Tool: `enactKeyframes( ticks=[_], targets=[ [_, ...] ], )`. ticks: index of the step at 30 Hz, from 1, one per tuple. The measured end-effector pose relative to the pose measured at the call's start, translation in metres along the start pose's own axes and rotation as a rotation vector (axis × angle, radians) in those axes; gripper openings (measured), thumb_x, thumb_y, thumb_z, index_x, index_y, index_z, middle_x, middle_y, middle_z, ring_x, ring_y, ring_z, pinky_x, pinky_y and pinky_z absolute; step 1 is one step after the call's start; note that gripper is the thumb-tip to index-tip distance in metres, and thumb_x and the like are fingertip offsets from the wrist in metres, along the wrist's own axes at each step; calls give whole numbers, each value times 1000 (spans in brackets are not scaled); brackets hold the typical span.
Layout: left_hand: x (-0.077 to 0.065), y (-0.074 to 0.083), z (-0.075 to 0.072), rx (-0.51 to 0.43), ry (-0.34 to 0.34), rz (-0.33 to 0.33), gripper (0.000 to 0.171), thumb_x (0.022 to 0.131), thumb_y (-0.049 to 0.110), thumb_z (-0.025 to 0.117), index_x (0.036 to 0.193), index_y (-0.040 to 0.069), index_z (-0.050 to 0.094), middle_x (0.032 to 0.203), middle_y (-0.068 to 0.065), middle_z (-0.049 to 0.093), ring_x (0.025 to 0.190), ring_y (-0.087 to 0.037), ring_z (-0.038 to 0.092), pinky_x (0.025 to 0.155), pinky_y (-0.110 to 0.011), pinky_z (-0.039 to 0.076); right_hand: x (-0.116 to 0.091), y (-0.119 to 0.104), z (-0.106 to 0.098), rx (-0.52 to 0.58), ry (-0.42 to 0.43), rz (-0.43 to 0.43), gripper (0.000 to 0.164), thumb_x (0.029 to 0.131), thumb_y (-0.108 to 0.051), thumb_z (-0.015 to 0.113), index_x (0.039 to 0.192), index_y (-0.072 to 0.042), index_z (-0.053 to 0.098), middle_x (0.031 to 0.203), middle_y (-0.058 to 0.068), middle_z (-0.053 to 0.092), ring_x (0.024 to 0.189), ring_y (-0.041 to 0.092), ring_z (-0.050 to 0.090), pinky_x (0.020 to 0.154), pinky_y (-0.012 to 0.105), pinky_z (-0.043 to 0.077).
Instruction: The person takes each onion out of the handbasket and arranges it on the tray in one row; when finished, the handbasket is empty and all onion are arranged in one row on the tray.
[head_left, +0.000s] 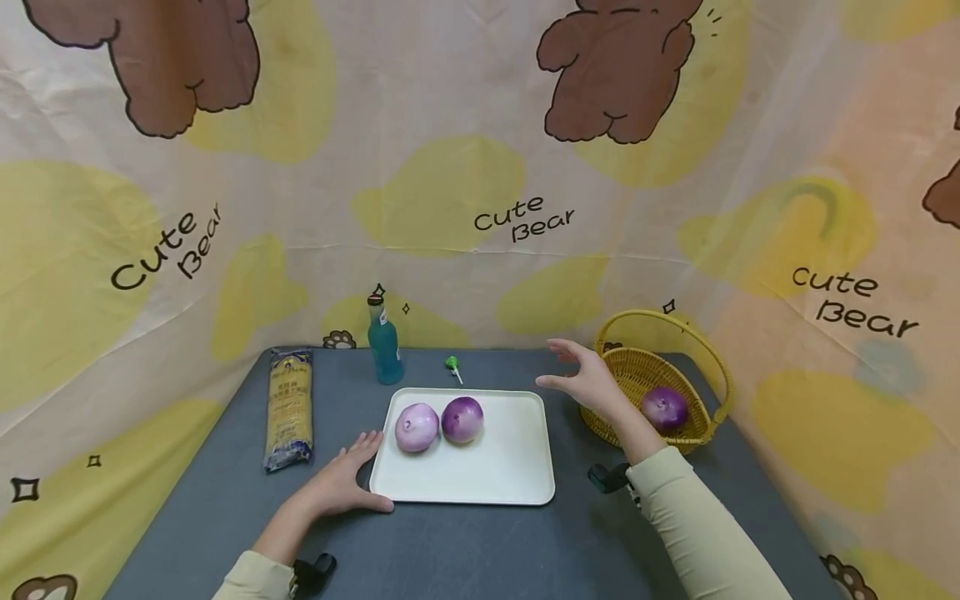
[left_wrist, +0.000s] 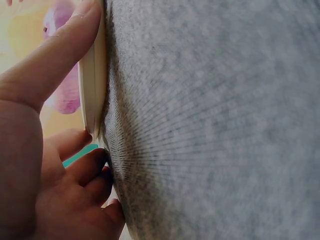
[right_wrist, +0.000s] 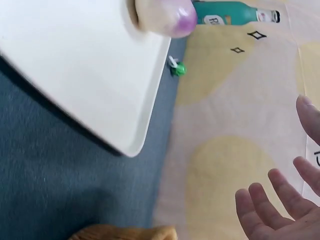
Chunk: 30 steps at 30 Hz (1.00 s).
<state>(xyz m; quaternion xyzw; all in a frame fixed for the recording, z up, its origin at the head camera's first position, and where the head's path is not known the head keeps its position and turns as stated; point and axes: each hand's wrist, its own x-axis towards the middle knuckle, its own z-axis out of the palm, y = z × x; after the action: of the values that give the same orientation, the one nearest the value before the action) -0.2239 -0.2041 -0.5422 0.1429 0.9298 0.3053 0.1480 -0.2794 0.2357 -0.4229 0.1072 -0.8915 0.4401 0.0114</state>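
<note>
Hands both spread rn: left hand (head_left: 341, 483) touching the white tray (head_left: 502, 454), red onion (head_left: 664, 408) in wicker basket (head_left: 637, 375) right of my right hand (head_left: 588, 385).

backdrop (head_left: 420, 83): creased cloth, yellow patches (head_left: 450, 192), brown bears (head_left: 615, 75), "Cute Bear" lettering (head_left: 525, 218) | table (head_left: 465, 550): dark grey-blue top

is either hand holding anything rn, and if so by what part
Nothing is gripped: the left hand only rests against the white tray at its near left corner, thumb along the near edge; the right hand is empty.
</note>
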Motion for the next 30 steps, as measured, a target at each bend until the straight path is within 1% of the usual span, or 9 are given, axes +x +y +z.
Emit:
enactKeyframes(
  ticks=[5,14,16,18,21,23,25,28,30],
  targets=[
    [0,0,-1,-5,-2,6,125,66,57,89,159,3,26,166,-23,21,155,-44,10,123,-66,8,-3,8,-18,-1,-2,26,76,86,-38,81,151,-18,47,151,12,51,140,37,46,109,60,44],
    [-1,1,-1,-4,-8,2,125,66,57,89,159,3,26,166,-23,21,155,-44,10,122,-66,8,-8,26,-51,29,16,59,75,88,-40,78,151,-15,45,151,15,50,141,40,43,111,61,41],
    [0,1,-2,-2,-6,4,125,66,57,89,159,3,25,166,-23,21,154,-44,10,122,-66,8,-9,28,-58,25,23,51,73,90,-37,77,151,-13,45,150,17,51,140,42,43,111,62,40],
    [0,1,-2,0,-7,4,125,66,57,89,159,3,25,166,-23,21,154,-44,10,122,-66,9,-13,20,-66,32,15,60,71,92,-30,76,152,-10,44,150,21,50,139,44,43,111,62,39],
    [-1,1,-3,1,-8,-2,125,66,57,89,159,3,25,166,-23,21,154,-44,10,122,-66,9,-12,24,-76,20,-9,58,73,93,-29,74,153,-4,40,150,26,47,136,47,46,109,61,42],
    [-1,1,-2,-1,-8,-5,125,66,57,89,159,3,26,166,-23,21,154,-44,10,122,-66,9,-10,30,-83,5,-27,79,75,93,-32,74,153,-3,40,150,26,47,136,47,47,109,61,43],
    [-1,1,-2,-3,-8,-5,125,66,56,90,159,3,26,165,-24,21,154,-45,10,122,-67,9,-5,45,-89,-17,-37,91,78,92,-39,74,154,-6,40,150,24,48,137,46,47,110,60,43],
    [-2,1,-2,-6,-10,-2,125,66,56,89,159,2,25,165,-24,21,154,-45,10,122,-66,9,-3,55,-98,-47,-49,122,78,92,-43,73,154,-7,40,152,24,47,139,47,43,112,62,40],
    [-2,1,-1,-8,-11,1,125,66,56,89,159,2,25,165,-24,21,154,-45,10,122,-67,9,-3,60,-104,-37,-57,148,79,92,-44,72,154,-8,39,154,24,44,141,48,40,113,62,38]
  ],
)
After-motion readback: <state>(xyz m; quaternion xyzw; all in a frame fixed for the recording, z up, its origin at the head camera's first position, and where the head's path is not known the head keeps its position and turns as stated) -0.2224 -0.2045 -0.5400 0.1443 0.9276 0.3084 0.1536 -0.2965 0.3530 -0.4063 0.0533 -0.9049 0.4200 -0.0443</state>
